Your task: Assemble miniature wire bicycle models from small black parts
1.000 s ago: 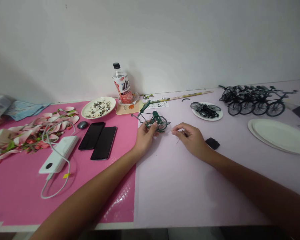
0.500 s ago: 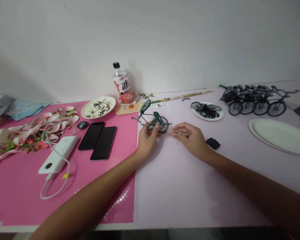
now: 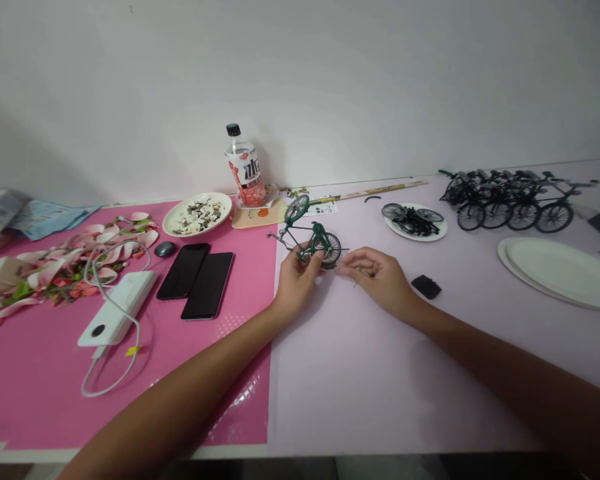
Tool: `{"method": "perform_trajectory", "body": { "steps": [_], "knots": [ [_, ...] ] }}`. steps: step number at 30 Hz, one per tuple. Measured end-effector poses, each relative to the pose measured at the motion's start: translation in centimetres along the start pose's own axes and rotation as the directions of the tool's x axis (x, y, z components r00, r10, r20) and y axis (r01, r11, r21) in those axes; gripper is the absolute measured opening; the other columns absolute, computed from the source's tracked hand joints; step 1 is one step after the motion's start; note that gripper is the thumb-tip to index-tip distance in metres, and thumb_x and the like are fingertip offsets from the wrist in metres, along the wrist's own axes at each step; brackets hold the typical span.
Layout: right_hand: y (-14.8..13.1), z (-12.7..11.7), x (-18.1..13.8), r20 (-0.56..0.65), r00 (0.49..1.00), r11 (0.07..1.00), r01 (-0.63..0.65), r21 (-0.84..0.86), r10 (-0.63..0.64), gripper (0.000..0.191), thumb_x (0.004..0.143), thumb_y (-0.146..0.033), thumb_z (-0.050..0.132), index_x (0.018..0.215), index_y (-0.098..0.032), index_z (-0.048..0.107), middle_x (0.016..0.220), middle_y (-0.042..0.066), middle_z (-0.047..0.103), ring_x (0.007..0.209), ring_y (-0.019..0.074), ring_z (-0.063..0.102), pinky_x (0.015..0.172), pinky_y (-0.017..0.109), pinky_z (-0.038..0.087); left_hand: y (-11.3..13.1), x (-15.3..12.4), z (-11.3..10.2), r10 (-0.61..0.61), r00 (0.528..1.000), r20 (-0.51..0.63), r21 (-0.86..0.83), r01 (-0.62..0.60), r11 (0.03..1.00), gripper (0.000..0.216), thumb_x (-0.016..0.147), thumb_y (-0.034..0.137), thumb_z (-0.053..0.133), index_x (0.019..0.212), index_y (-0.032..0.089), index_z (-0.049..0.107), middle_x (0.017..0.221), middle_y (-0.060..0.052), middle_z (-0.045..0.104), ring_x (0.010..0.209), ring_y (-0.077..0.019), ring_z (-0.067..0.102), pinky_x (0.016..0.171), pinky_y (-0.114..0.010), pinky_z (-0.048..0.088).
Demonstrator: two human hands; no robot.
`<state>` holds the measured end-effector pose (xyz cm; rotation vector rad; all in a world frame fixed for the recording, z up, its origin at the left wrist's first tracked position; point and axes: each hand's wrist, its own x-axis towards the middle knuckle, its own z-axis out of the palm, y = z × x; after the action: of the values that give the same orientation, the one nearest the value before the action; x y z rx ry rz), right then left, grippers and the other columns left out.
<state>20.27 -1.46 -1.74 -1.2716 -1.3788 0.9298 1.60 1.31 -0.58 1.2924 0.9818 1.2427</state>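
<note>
My left hand (image 3: 296,283) is closed around the lower frame of a small dark green model bicycle (image 3: 332,249). The bicycle is held tilted above the pale part of the table, one wheel raised toward the wall and the other toward the right. Just beside that right wheel, my right hand (image 3: 377,275) has its thumb and fingertips pinched together. Something thin seems to show under its fingers, too small to name. Whether these fingertips touch the bicycle I cannot tell.
On the right stand several assembled model bicycles (image 3: 554,217), near a plate of bicycle parts (image 3: 443,233), stacked white plates (image 3: 570,273) and a black piece (image 3: 426,287). Left are two phones (image 3: 207,287), a power bank (image 3: 120,310), artificial petals (image 3: 93,250), a bowl (image 3: 225,213) and a bottle (image 3: 247,175).
The bicycle has shifted slightly right and turned a little in my left hand, its raised wheel now seen more broadly. My right hand stays pinched beside it, with only slight finger movement.
</note>
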Motion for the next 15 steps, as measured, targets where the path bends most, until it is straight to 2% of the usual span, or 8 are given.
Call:
{"method": "perform_trajectory", "body": {
  "steps": [7,15],
  "knots": [
    [-0.53,0.06,-0.11,-0.016,1.0,1.0,0.0,0.0,0.0,0.038,0.075,-0.051,0.087,0.093,-0.021,0.072,0.093,0.01,0.082,0.077,0.0224,0.076,0.07,0.035,0.059,0.07,-0.03,0.04,0.003,1.0,0.009,-0.001,-0.003,1.0,0.043,0.087,0.05,0.077,0.11,0.015,0.066,0.094,-0.007,0.076,0.079,-0.017,0.071,0.075,-0.029,0.061],
    [-0.37,0.04,-0.04,0.002,1.0,1.0,0.007,0.012,-0.007,0.04,0.075,-0.053,0.087,0.093,-0.021,0.072,0.092,0.01,0.081,0.081,0.0242,0.077,0.073,0.037,0.061,0.05,-0.07,0.02,0.009,1.0,0.008,0.018,-0.01,1.0,0.041,0.088,0.049,0.077,0.109,0.015,0.066,0.092,-0.007,0.075,0.076,-0.0161,0.07,0.074,-0.029,0.061]
  ]
}}
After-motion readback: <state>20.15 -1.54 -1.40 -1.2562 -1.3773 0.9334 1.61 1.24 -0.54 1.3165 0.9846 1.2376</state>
